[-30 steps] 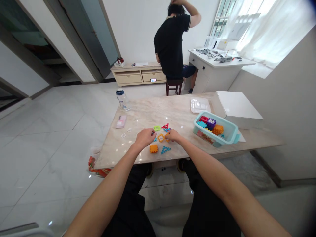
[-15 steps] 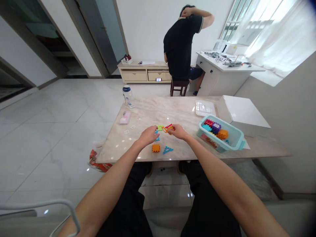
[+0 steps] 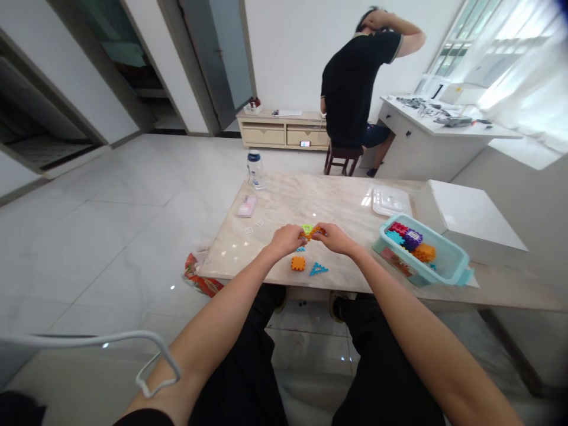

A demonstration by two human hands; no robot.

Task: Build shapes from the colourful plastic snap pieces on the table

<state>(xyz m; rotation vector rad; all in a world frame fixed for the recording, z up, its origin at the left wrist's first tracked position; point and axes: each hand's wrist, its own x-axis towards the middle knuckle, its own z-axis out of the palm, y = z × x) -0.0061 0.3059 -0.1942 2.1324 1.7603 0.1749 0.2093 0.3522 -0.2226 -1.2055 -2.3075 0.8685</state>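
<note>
Close together over the near half of the table, both hands are closed on interlocking plastic pieces with notched edges. My left hand [image 3: 287, 240] pinches one side of the joined pieces and my right hand [image 3: 338, 238] the other side. A yellow-green piece [image 3: 306, 228] and an orange piece [image 3: 318, 231] show between the fingertips; the fingers hide the rest. Just below the hands a small blue notched piece [image 3: 300, 249] shows in part. Nearer the table's front edge lie an orange square piece [image 3: 298, 263] and a blue triangular frame piece [image 3: 318, 269].
To the right stands a light-blue bin [image 3: 452, 260] holding several coloured pieces, near a clear plastic lid [image 3: 391, 201] and a white box [image 3: 481, 210]. A water bottle [image 3: 255, 171] and a pink box [image 3: 247, 206] are at left. Another person [image 3: 350, 83] sits behind.
My view has swung left, so the scene sits further right. My hands have drawn nearer each other, and the pink-red piece seen earlier by the right fingers no longer shows.
</note>
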